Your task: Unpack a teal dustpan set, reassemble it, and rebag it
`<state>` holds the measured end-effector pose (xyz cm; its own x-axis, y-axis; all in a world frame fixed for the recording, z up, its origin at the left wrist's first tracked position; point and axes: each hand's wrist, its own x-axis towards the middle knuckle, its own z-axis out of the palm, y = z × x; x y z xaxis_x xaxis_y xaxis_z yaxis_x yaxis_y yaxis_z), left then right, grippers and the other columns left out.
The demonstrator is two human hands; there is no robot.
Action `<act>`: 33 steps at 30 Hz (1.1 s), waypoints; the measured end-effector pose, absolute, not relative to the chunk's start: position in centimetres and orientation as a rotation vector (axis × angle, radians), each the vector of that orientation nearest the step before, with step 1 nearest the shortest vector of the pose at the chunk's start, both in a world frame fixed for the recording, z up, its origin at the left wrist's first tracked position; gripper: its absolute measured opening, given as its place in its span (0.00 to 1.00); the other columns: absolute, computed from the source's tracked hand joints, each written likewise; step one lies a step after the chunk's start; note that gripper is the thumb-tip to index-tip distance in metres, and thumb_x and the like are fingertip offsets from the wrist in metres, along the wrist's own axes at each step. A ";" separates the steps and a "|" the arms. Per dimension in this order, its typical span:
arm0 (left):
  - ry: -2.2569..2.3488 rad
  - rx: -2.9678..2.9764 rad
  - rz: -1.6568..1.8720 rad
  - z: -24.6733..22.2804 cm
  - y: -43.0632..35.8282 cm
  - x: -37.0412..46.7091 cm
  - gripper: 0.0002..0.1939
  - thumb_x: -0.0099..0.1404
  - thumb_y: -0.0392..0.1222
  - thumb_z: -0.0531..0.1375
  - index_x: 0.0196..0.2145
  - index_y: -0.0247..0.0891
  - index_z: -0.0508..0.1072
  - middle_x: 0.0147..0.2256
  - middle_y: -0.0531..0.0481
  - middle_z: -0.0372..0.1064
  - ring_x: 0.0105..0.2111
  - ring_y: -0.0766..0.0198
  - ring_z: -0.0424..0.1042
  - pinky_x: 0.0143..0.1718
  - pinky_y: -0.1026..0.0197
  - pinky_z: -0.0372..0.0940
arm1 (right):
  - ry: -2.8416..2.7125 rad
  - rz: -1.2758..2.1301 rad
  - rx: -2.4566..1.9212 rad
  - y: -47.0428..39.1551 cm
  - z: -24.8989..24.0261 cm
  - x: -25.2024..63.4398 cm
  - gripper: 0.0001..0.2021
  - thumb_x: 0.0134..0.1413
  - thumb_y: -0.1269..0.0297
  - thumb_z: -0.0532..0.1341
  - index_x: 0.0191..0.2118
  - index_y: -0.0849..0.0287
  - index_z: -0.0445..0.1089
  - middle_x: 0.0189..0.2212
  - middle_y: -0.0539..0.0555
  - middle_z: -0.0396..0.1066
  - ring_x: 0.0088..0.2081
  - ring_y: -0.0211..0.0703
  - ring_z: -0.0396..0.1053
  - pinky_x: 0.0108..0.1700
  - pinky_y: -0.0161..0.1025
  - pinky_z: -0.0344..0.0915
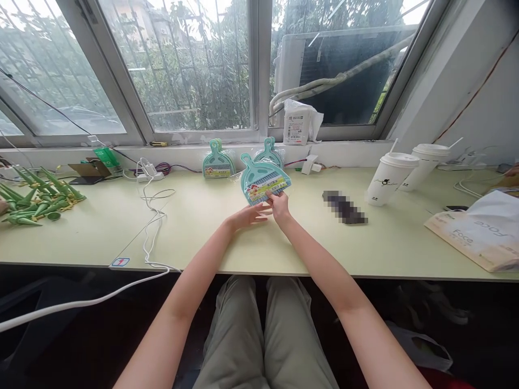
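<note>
My right hand (280, 207) pinches the lower edge of a plastic-wrapped mint-green mini dustpan set (259, 178). The set is tilted over the table, its handle pointing up and left, with a colourful printed label across its front. Just below it is my left hand (248, 215), fingers stretched out and apart, holding nothing; whether its fingertips touch the wrapper I cannot tell. Behind stand two groups of similar wrapped dustpan sets, one at left (218, 159) and one at right (269, 151), the latter partly hidden by the held set.
Green pointed pieces (44, 200) lie piled at far left, a person's hand beside them. White cables (152, 237) cross the table's left part. On the right are a pixelated dark object (344, 207), lidded cups (391, 178) and a tissue pack (478, 232). A white package (298, 124) sits on the sill.
</note>
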<state>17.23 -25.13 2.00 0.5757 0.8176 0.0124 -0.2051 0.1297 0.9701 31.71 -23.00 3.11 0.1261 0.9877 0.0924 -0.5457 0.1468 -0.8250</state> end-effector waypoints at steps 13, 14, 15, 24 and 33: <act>0.633 1.092 1.167 3.1 -25.2 17.4 0.24 0.59 0.44 0.65 0.53 0.39 0.72 0.55 0.44 0.69 0.54 0.51 0.69 0.54 0.49 0.66 | -0.871 1.356 -0.637 -22.6 2.8 31.9 0.17 0.38 0.70 0.73 0.36 0.59 0.68 0.37 0.53 0.77 0.43 0.47 0.75 0.47 0.44 0.75; 0.648 1.090 1.206 3.0 -25.1 17.5 0.24 0.58 0.44 0.66 0.52 0.39 0.72 0.54 0.44 0.70 0.54 0.51 0.69 0.54 0.49 0.66 | -0.872 1.354 -0.633 -22.5 2.8 31.9 0.17 0.39 0.71 0.72 0.36 0.58 0.68 0.37 0.53 0.77 0.42 0.46 0.75 0.47 0.44 0.75; 0.671 1.082 1.274 2.8 -24.9 17.6 0.24 0.56 0.43 0.67 0.50 0.38 0.73 0.53 0.44 0.71 0.54 0.51 0.69 0.54 0.50 0.65 | -0.866 1.353 -0.639 -22.5 2.8 32.0 0.16 0.39 0.71 0.72 0.36 0.58 0.68 0.37 0.52 0.77 0.41 0.45 0.76 0.46 0.44 0.76; 0.933 1.153 1.304 1.9 -23.7 17.0 0.30 0.48 0.46 0.71 0.48 0.38 0.69 0.49 0.43 0.72 0.47 0.53 0.73 0.45 0.54 0.68 | -0.810 1.475 -0.804 -21.4 2.8 33.0 0.04 0.56 0.69 0.61 0.38 0.59 0.67 0.31 0.50 0.75 0.29 0.37 0.74 0.39 0.40 0.77; 0.830 1.295 1.160 2.8 -25.2 17.0 0.34 0.56 0.50 0.67 0.57 0.42 0.61 0.51 0.41 0.70 0.37 0.55 0.77 0.43 0.47 0.72 | -0.923 1.448 -0.866 -21.3 2.7 34.2 0.06 0.58 0.65 0.61 0.41 0.60 0.68 0.37 0.55 0.76 0.33 0.41 0.76 0.46 0.45 0.75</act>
<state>16.98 -25.22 2.84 0.2610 0.9549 0.1417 -0.1735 -0.0980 0.9799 34.20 -21.29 2.66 -0.0725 0.9974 -0.0058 -0.4164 -0.0356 -0.9085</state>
